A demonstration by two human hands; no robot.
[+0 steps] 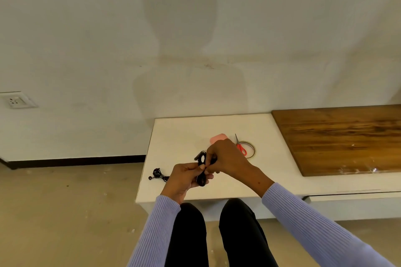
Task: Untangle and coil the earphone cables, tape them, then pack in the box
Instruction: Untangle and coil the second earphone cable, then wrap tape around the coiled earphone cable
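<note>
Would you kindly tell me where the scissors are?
In the head view, the red-handled scissors lie on the white table, across the tape roll, right of the hands.

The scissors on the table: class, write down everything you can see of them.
The scissors have red-orange handles and thin grey metal blades that look closed. They lie flat on the white table, blades pointing away from the person, handles over the tape roll. Neither hand touches them; the right hand hides part of one handle.

A single head-worn wide-angle view is given, aimed forward and down from close above the low white rectangular table (173, 134); the pale wall beyond it is included.
</note>
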